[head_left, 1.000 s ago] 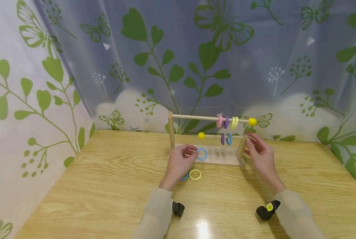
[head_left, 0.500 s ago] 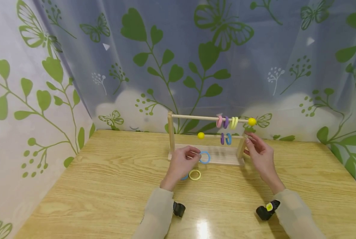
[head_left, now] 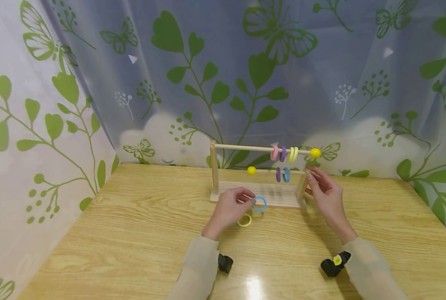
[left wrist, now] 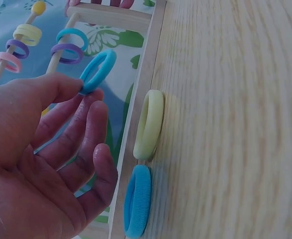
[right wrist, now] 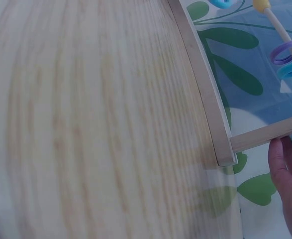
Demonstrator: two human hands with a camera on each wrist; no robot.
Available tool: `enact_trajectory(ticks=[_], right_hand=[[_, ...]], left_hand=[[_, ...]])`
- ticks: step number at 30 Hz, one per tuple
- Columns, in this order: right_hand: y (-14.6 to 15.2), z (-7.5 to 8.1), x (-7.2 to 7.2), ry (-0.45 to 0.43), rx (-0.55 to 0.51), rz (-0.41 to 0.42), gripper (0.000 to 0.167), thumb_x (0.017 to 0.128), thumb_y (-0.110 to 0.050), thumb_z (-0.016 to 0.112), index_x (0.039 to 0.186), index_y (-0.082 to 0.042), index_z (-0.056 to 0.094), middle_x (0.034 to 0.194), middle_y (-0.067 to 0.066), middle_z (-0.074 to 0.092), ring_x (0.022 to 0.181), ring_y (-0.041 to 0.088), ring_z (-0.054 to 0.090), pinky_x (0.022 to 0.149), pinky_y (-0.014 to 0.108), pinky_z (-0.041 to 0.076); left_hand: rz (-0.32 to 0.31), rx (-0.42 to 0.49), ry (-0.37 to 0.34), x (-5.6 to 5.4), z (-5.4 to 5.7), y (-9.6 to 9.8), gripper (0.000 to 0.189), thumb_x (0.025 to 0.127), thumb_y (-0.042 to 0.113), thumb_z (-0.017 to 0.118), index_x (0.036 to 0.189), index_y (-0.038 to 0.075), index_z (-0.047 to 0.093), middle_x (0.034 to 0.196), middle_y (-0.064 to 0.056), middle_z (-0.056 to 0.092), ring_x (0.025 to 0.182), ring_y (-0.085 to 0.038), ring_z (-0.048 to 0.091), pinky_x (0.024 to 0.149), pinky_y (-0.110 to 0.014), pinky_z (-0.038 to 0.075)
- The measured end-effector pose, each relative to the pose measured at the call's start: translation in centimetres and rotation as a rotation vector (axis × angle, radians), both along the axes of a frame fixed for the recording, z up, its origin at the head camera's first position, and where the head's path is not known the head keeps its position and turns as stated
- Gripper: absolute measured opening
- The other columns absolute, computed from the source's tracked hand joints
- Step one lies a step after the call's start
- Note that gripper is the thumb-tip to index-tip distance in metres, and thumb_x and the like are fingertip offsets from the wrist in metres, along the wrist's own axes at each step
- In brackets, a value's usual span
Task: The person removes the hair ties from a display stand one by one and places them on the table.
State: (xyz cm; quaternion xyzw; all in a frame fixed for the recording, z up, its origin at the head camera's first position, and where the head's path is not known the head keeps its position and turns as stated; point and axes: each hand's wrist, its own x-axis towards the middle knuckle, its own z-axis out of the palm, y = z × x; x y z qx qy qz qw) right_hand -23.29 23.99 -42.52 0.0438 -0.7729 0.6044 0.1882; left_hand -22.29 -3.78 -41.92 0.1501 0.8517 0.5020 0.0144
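My left hand (head_left: 233, 208) pinches a light blue ring (left wrist: 106, 72) between thumb and fingertips, in front of a wooden rack (head_left: 223, 187). The ring is off the rods, low over the rack's front edge. My right hand (head_left: 327, 193) holds the top of the rack's short right post (head_left: 302, 186), thumb in front. Purple and blue rings (head_left: 286, 175) hang on the lower rod, which ends in a yellow ball (head_left: 251, 170). On the table, a pale yellow ring (left wrist: 156, 124) and another blue ring (left wrist: 143, 199) lie near the left hand; the hand hides that blue ring in the head view.
The upper rod (head_left: 245, 147) carries a pink ring (head_left: 274, 153), a purple ring and pale yellow rings, with a yellow ball (head_left: 315, 153) at its right end. A patterned curtain (head_left: 223, 62) hangs behind the wood-grain table (head_left: 133, 229).
My left hand has moved slightly right and toward me, lowering the pinched blue ring from over the rack's base to its front edge. The right hand stays on the post.
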Motion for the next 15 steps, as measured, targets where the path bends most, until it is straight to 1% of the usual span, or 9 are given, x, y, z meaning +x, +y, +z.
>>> enact_trajectory(ticks=[7,13,15], right_hand=[[0.02,0.03,0.01,0.007,-0.003,0.004,0.043,0.107,-0.022,0.053,0.145,-0.002,0.055,0.114,-0.02,0.063,0.101,-0.011,0.064,0.081,0.016,0.058],[0.04,0.03,0.06,0.011,-0.005,0.008,0.043,0.107,-0.022,0.053,0.145,-0.002,0.055,0.114,-0.02,0.064,0.101,-0.011,0.064,0.081,0.016,0.058],[0.04,0.02,0.05,0.008,-0.003,0.005,0.043,0.107,-0.022,0.053,0.145,-0.002,0.055,0.115,-0.019,0.064,0.101,-0.011,0.064,0.081,0.016,0.058]], left_hand=[[-0.025,-0.032,-0.036,0.1,0.07,0.07,0.014,0.096,0.024,0.07,0.106,0.014,0.076,0.1,-0.006,0.078,0.088,-0.017,0.072,0.074,-0.029,0.057],[-0.067,-0.064,-0.045,-0.15,-0.19,-0.03,0.014,0.096,0.025,0.07,0.105,0.017,0.076,0.099,-0.005,0.077,0.082,-0.012,0.07,0.07,-0.026,0.055],[-0.082,-0.072,-0.049,-0.15,-0.11,-0.04,0.013,0.096,0.025,0.07,0.104,0.017,0.076,0.099,-0.005,0.077,0.08,-0.012,0.069,0.068,-0.027,0.055]])
